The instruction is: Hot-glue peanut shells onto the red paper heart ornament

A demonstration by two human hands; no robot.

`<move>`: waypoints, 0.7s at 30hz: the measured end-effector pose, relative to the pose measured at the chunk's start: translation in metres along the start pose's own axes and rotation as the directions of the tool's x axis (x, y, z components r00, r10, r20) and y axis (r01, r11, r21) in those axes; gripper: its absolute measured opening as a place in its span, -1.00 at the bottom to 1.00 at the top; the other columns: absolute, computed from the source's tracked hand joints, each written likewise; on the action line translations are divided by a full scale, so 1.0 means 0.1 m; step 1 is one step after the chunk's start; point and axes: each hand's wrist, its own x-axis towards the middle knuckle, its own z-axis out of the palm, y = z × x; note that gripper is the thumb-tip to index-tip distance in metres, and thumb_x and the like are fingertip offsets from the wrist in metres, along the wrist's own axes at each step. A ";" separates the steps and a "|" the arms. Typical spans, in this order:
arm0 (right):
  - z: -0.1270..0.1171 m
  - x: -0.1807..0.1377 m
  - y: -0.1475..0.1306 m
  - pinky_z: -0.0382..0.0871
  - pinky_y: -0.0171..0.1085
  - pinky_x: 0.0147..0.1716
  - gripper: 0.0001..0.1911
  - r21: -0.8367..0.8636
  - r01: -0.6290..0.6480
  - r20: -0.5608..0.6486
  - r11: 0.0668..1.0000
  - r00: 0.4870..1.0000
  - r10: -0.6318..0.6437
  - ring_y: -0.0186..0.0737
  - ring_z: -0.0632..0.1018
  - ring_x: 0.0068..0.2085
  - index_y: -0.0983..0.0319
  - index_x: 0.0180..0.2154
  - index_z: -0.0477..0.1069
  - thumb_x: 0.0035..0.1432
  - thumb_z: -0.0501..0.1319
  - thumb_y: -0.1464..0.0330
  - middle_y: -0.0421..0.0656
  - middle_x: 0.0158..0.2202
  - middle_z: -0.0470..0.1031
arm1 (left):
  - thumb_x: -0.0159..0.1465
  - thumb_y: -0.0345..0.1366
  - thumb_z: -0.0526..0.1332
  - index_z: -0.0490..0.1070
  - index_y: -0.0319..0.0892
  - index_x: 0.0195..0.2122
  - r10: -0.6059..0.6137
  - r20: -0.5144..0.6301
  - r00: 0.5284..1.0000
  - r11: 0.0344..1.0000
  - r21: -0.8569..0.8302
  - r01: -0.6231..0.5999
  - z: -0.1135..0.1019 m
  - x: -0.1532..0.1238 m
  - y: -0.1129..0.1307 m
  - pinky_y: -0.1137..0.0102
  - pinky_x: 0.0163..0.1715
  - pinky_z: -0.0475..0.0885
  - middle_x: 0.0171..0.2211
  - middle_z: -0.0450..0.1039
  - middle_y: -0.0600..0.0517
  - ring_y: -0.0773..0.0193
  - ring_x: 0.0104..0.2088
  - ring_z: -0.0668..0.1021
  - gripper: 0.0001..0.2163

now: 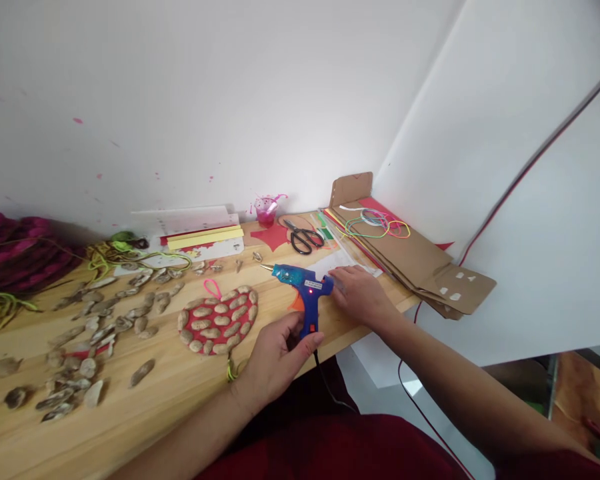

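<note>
My left hand (275, 357) is closed round the handle of a blue hot glue gun (303, 283), whose metal tip points left and whose red light is on. My right hand (360, 290) rests at the rear end of the gun, fingers curled there; what they pinch is hidden. Just left of the gun lies a red heart-shaped piece (219, 320) covered with peanut shells, with a pink loop at its top. Everything sits on a light wooden table (170, 393).
Loose peanut shells (105, 327) lie scattered at the left. Black scissors (303, 238), a red star cutout (273, 235), a pink cup (266, 210), yellow paper strips (205, 237) and a cardboard box (415, 260) with coloured rubber bands stand behind. Dark red yarn (15, 250) is far left.
</note>
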 end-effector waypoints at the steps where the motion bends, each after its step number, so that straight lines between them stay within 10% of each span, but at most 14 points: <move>1: 0.00 0.02 0.04 0.28 -0.16 0.09 -0.70 0.007 -0.001 -0.003 1.000 1.000 0.001 -0.02 0.59 0.02 0.25 -0.02 0.56 0.44 0.11 0.27 -0.03 -0.01 0.67 | 0.28 0.04 0.30 0.54 -0.17 -0.25 -0.001 0.003 1.000 1.000 -0.002 0.001 0.00 0.00 0.00 0.38 -0.32 0.41 -0.35 0.52 0.00 0.19 -0.31 0.51 -0.66; 21: 0.02 0.38 0.67 0.29 0.04 0.21 -0.12 0.047 -0.295 0.148 0.954 0.947 0.286 0.27 0.46 0.25 0.37 0.24 0.42 0.18 0.24 -0.20 0.23 0.25 0.46 | 0.28 0.02 0.31 0.58 -0.17 -0.19 -0.007 0.005 1.000 1.000 0.005 0.007 0.00 0.03 -0.01 0.34 -0.31 0.42 -0.35 0.52 -0.01 0.18 -0.33 0.51 -0.66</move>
